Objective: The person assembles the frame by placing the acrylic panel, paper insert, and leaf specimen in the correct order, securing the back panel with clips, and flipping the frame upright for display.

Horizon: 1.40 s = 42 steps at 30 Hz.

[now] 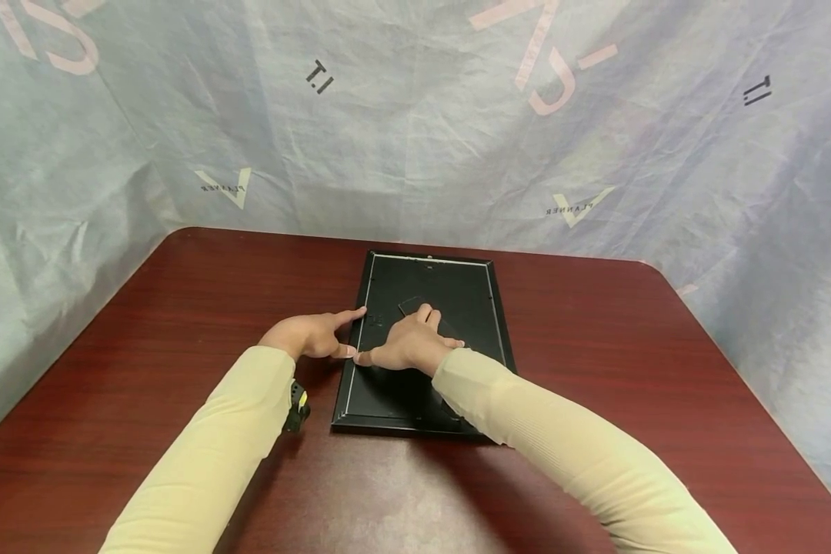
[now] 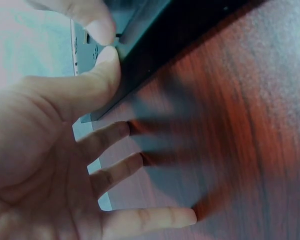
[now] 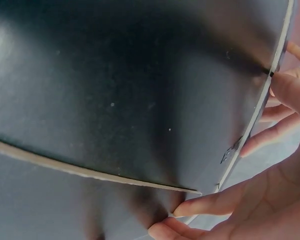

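A black picture frame (image 1: 388,400) lies back side up on the table, its dark backing board (image 1: 443,288) showing inside a thin pale edge line. My left hand (image 1: 313,335) is at the frame's left side, thumb against the edge and the other fingers spread, as the left wrist view shows. Across the backing reaches my right hand (image 1: 410,338), its thumb at the same left edge, close to the left thumb. Its fingertips (image 3: 187,206) touch the board by the end of a pale-edged stand leg (image 3: 105,176). The forearm hides part of the leg.
The reddish-brown wooden table (image 1: 595,346) extends on all sides of the frame. Wrinkled grey printed sheeting (image 1: 402,154) hangs behind the table and along both sides. A dark strap with a yellow spot (image 1: 298,404) sits under the left wrist.
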{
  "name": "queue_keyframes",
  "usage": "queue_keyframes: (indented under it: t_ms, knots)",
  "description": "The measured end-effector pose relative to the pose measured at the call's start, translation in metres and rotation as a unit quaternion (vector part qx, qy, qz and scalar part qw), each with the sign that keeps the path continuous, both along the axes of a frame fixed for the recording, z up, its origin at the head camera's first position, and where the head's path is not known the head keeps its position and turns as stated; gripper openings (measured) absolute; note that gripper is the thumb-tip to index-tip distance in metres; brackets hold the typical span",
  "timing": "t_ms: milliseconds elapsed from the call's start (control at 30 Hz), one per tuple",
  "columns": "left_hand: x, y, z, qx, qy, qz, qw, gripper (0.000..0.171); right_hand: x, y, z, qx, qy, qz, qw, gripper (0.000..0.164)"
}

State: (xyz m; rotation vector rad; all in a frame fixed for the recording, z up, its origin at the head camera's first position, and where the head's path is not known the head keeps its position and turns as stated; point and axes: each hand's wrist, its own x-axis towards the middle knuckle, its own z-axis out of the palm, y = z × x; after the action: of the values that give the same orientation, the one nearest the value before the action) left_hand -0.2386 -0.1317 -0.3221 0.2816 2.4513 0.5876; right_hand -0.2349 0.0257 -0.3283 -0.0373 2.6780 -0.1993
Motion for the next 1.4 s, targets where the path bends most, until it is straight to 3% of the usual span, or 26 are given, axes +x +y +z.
queue_keyframes:
  t_ms: [600,900,1233,1400]
  knots:
    - [0.0000,0.0002,0.0000,-0.001,-0.010,0.001,1.0000,0.077,0.0004,-0.0006,-0.0024,-0.019,0.001,-0.012,1.000,0.089]
    - [-0.0026,-0.0001,-0.0005,-0.010,-0.006,-0.006,0.9999,0.076,0.0007,-0.0047,0.0011,-0.043,-0.004,-0.034,0.999,0.077]
    - [-0.0015,0.0007,0.0013,-0.009,-0.009,-0.003,0.9999,0.075,-0.0031,-0.0070,0.0032,-0.023,-0.016,-0.043,0.999,0.084]
    - [-0.0015,0.0004,0.0010,-0.006,-0.010,-0.003,0.9999,0.076,-0.0024,-0.0079,0.0038,-0.034,-0.021,-0.057,0.998,0.096]
